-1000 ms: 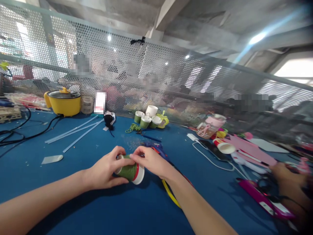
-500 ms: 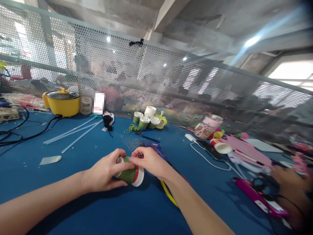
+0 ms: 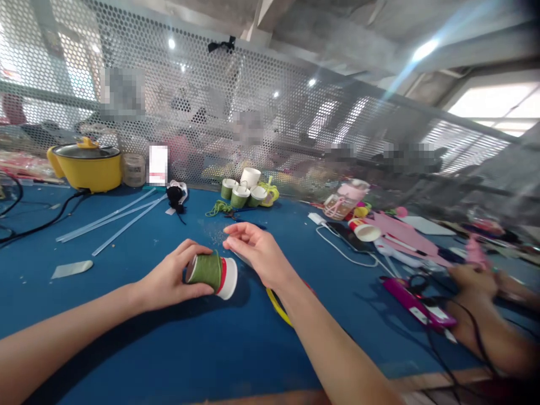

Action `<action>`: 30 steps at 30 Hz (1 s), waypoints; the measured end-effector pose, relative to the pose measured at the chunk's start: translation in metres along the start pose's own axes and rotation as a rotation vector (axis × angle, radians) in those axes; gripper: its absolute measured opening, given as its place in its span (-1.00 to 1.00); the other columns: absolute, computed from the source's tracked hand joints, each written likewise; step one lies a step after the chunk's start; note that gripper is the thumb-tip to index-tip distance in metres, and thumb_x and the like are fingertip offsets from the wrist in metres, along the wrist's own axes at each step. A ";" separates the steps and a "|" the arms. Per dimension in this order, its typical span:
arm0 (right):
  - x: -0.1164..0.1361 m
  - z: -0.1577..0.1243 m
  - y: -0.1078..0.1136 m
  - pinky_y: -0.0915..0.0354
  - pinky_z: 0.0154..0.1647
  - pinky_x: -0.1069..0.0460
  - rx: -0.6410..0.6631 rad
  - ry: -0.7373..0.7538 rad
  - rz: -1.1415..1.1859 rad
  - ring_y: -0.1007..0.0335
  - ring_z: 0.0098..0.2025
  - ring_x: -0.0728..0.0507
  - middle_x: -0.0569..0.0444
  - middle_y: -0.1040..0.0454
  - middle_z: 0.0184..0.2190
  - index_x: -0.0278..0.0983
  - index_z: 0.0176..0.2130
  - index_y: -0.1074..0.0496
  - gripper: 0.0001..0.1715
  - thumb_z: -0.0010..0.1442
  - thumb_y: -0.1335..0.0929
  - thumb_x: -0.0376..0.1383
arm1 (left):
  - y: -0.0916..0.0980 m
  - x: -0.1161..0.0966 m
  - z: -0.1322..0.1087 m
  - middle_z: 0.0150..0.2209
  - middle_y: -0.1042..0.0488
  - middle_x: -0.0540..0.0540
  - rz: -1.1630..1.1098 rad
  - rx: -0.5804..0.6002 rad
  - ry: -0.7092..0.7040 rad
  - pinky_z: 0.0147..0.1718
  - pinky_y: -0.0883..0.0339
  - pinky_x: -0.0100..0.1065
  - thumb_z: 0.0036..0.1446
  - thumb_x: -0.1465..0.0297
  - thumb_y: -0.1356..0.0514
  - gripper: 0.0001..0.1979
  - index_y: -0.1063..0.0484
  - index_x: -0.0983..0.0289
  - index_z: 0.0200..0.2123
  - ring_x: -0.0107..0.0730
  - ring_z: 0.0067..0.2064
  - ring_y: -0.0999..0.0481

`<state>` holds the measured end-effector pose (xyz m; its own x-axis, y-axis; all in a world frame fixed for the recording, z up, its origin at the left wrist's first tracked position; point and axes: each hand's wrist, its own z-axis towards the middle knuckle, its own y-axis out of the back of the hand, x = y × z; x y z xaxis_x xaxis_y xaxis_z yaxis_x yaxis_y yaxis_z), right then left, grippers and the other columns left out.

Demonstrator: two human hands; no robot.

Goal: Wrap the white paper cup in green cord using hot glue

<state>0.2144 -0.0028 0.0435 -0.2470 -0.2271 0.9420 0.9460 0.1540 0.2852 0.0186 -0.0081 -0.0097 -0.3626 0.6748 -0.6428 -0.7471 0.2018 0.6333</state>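
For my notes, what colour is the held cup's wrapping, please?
The wrapping is green, clearest in head view.

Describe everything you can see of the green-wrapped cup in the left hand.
The cup looks like paper, its middle wrapped in what seems green cord, with a red band beside a bare white section. A green strand stands out near the band. The left hand holds it sideways over the blue table, white end rightward; the right hand is apart. Whether it touches the table is unclear.

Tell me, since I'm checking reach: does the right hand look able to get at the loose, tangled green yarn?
Probably yes: the right hand looks apart from the green-wrapped white cup, and only pale specks show between it and the tangled green yarn.
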 end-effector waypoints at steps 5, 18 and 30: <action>0.001 -0.003 -0.001 -0.24 -0.30 0.03 0.066 -0.027 -0.283 -0.34 -0.38 -0.04 0.07 -0.43 -0.43 -0.32 -0.36 -0.39 -0.75 0.09 -0.30 -0.16 | -0.001 0.001 -0.001 -0.13 -0.32 0.16 0.015 -0.025 -0.021 -0.17 -0.37 -0.22 0.00 0.23 -0.25 -0.52 -0.23 0.24 -0.02 -0.20 -0.13 -0.40; 0.000 -0.006 -0.008 -0.24 -0.32 0.04 0.016 0.062 -0.213 -0.32 -0.39 -0.03 0.09 -0.43 -0.44 -0.28 -0.41 -0.27 -0.84 0.15 -0.27 -0.24 | -0.001 0.001 -0.002 -0.11 -0.32 0.17 0.020 -0.044 -0.025 -0.14 -0.33 -0.19 0.01 0.24 -0.24 -0.51 -0.17 0.24 -0.02 -0.18 -0.10 -0.37; -0.010 0.002 -0.002 -0.31 -0.37 0.06 -0.137 0.187 -0.034 -0.38 -0.44 -0.01 0.14 -0.43 -0.52 -0.28 -0.32 -0.38 -0.89 0.08 -0.32 -0.30 | 0.000 -0.007 0.001 -0.37 -0.41 0.03 -0.354 0.180 0.379 -0.41 -0.32 -0.37 -0.01 0.12 -0.19 -0.54 -0.25 0.30 -0.14 -0.33 -0.36 -0.41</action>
<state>0.2143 0.0010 0.0341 -0.2478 -0.4058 0.8797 0.9606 0.0148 0.2774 0.0212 -0.0122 -0.0050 -0.3064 0.2472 -0.9192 -0.7651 0.5106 0.3924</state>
